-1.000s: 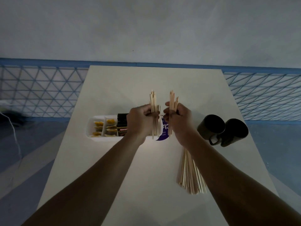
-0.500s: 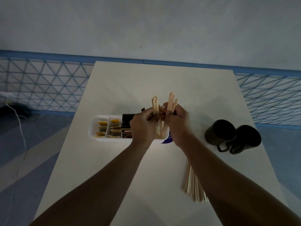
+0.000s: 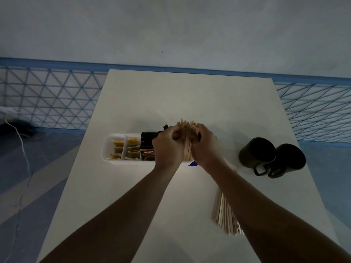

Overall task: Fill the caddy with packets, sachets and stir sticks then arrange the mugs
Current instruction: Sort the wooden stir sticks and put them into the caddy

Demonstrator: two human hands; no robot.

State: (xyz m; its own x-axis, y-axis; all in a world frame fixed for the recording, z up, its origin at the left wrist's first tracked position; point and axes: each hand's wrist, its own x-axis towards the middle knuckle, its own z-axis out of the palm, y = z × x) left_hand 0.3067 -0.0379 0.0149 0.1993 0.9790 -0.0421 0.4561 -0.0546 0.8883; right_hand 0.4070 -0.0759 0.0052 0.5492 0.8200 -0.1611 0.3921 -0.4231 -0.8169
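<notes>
We see a bundle of stir sticks [image 3: 187, 137] clasped between both hands, standing nearly upright with its tops fanned a little above the knuckles. The left hand [image 3: 167, 147] has its fingers curled around the bundle's left side. The right hand [image 3: 204, 147] curls around the other side, and the two hands nearly touch around the sticks. The lower ends run down between the palms toward the right end of the white caddy [image 3: 108, 149]. We cannot tell whether they already rest inside it, since the hands hide that part.

The caddy stretches away to the left of the left hand. Dark packets [image 3: 148, 149] stand in the compartment just beside that hand. Beyond them, yellow sachets [image 3: 124, 147] fill the two compartments farthest from it. A small blue scrap [image 3: 192, 163] peeks out under the heel of the right hand, and we cannot say what it is.

Below the right forearm, nearer to us, a loose pile of stir sticks [image 3: 225, 215] lies flat on the white table [image 3: 171, 95], partly covered by the arm. Well off to the right of the right hand sit two dark mugs [image 3: 271, 155], touching each other, with their handles turned toward us.

Past the table's far edge we see a pale wall [image 3: 171, 25] with a blue band and blue mesh pattern [image 3: 47, 95]. A white cable [image 3: 20, 141] trails on the floor far to the left.
</notes>
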